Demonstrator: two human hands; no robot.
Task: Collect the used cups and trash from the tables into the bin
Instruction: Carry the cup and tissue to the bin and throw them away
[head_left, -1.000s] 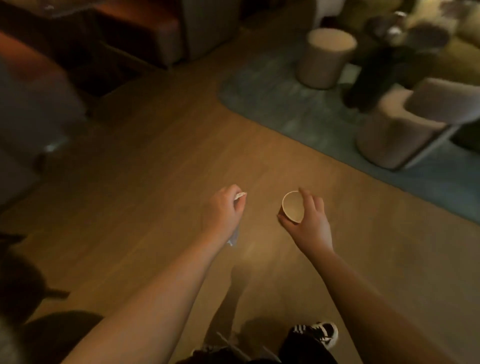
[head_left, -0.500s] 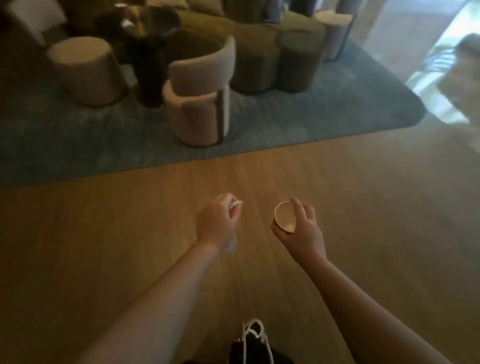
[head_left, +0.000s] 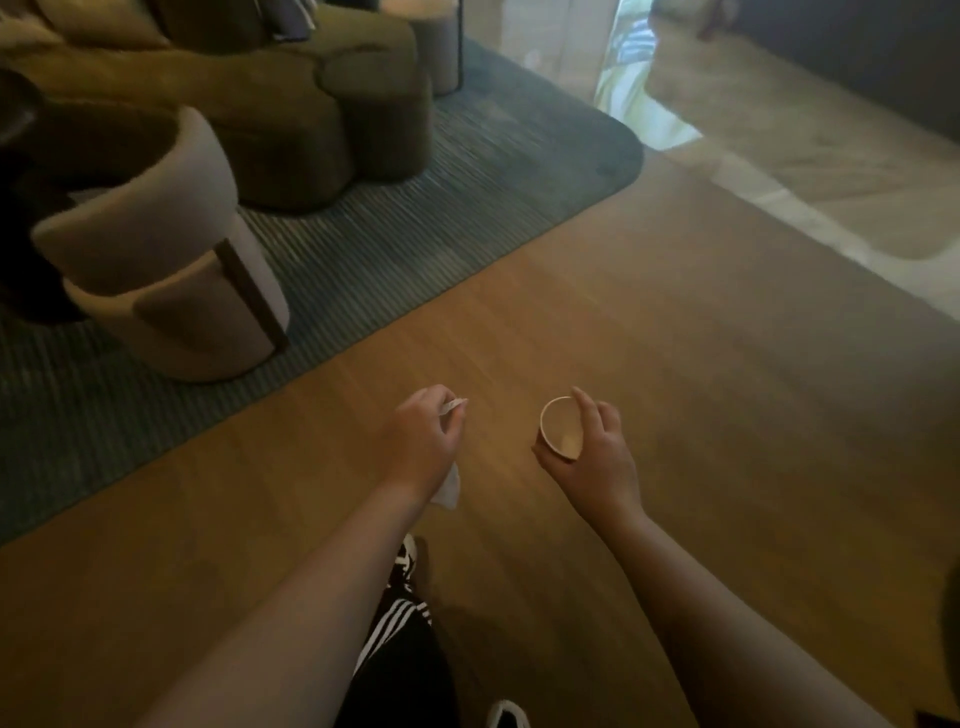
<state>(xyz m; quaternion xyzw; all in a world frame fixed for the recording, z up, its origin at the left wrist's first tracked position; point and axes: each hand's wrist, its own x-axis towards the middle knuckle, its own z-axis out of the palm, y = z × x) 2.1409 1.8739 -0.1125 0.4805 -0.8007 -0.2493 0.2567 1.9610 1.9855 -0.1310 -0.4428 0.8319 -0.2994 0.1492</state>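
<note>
A person looks down at their own two bare arms, stretched forward over a wooden floor (head_left: 597, 322). The right hand (head_left: 597, 457) grasps a small paper cup (head_left: 560, 427) from the side, fingers curled round its far wall and thumb beneath its near side. The cup is tilted so its open mouth faces the camera; the pale inside looks nearly empty, though blur makes that hard to confirm. The left hand (head_left: 423, 444) is clenched around a piece of white paper trash (head_left: 448, 486), probably a napkin or wrapper. One small end pokes out above the knuckles and a larger fold hangs below the wrist. The two hands are near each other but apart, both held in the air above the floor, with nothing underneath them except bare boards.

Below the arms, a dark trouser leg with white stripes (head_left: 400, 623) and the toe of a shoe (head_left: 506, 714) show at the bottom edge. To the upper left, a blue-grey ribbed rug (head_left: 441, 208) lies on the floor. On it stands a pale round-backed armchair (head_left: 171, 270), and behind that a large olive-green sofa (head_left: 280, 104) with rounded sections. At the upper right the wood meets a lighter, brightly lit floor (head_left: 831, 171).
</note>
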